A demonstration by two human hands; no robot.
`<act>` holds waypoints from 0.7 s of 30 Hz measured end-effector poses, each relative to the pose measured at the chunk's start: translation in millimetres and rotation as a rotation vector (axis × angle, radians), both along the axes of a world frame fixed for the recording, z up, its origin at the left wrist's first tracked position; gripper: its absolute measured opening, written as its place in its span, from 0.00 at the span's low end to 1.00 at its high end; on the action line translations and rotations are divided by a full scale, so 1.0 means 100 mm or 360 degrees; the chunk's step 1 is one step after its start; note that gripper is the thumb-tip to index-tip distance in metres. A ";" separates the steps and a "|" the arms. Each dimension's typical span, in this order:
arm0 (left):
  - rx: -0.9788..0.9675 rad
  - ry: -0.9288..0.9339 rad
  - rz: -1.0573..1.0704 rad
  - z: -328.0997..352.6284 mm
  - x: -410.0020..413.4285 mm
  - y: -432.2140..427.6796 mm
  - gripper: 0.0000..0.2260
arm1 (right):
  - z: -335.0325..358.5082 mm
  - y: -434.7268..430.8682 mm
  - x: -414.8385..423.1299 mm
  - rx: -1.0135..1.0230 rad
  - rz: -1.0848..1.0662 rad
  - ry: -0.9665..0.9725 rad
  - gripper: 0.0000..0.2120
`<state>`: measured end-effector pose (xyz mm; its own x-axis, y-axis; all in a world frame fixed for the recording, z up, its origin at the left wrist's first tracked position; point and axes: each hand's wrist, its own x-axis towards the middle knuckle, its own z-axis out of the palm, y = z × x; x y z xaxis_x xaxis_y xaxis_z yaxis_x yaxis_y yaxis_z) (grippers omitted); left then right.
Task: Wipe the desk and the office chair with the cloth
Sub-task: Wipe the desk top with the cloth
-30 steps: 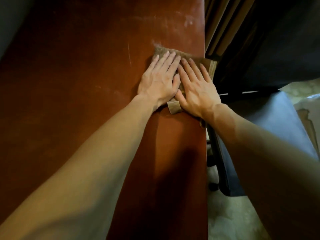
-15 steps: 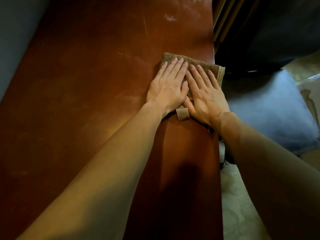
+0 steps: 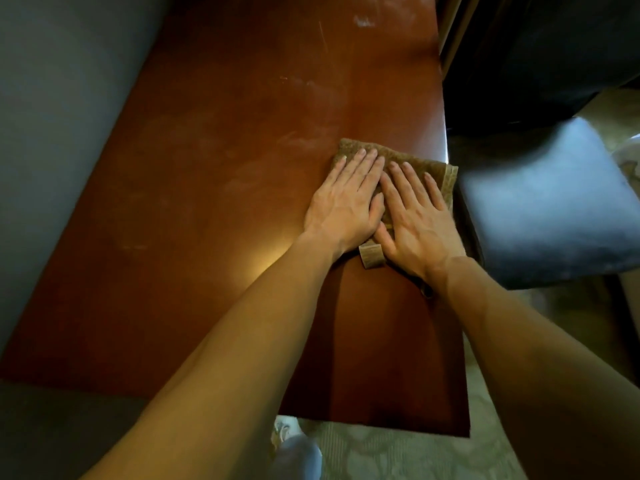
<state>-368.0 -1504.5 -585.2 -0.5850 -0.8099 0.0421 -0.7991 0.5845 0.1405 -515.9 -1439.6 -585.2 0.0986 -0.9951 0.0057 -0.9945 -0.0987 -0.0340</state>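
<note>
A folded brown cloth (image 3: pixel 429 164) lies flat on the reddish-brown desk (image 3: pixel 214 188), close to its right edge. My left hand (image 3: pixel 346 199) and my right hand (image 3: pixel 417 220) press down on it side by side, fingers straight and pointing away from me. The hands cover most of the cloth; a small loop tag sticks out between my wrists. The office chair (image 3: pixel 540 209) with a dark blue-grey seat stands just right of the desk, beside my right hand.
A grey wall (image 3: pixel 59 133) runs along the desk's left side. Pale smears and scratches mark the far desk top (image 3: pixel 363 20). Patterned light carpet (image 3: pixel 381 455) and a shoe (image 3: pixel 298 452) show below the near desk edge.
Both hands have slid the cloth toward me along the desk's right edge. More of the far desk top and the chair seat shows now.
</note>
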 end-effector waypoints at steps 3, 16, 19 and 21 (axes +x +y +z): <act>-0.0011 -0.0003 0.0034 0.00 0.11 0.31 0.27 | 0.00 0.30 0.10 -0.0001 0.0042 -0.0034 0.38; 0.0050 0.0073 0.0154 -0.02 0.68 1.66 0.27 | 0.04 1.49 0.56 0.0086 0.0217 -0.0044 0.39; 0.0054 0.0058 0.0169 -0.04 0.85 1.81 0.27 | 0.01 1.59 0.69 0.0068 0.0249 -0.0060 0.38; 0.0034 0.0026 0.0132 -0.05 1.03 1.86 0.27 | 0.00 1.67 0.85 0.0038 0.0267 -0.0083 0.38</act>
<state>-265.0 -1318.9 -590.6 -0.5155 -0.8563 0.0331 -0.8420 0.5133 0.1660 -430.8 -1272.2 -584.9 0.2632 -0.9647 -0.0083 -0.9611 -0.2614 -0.0892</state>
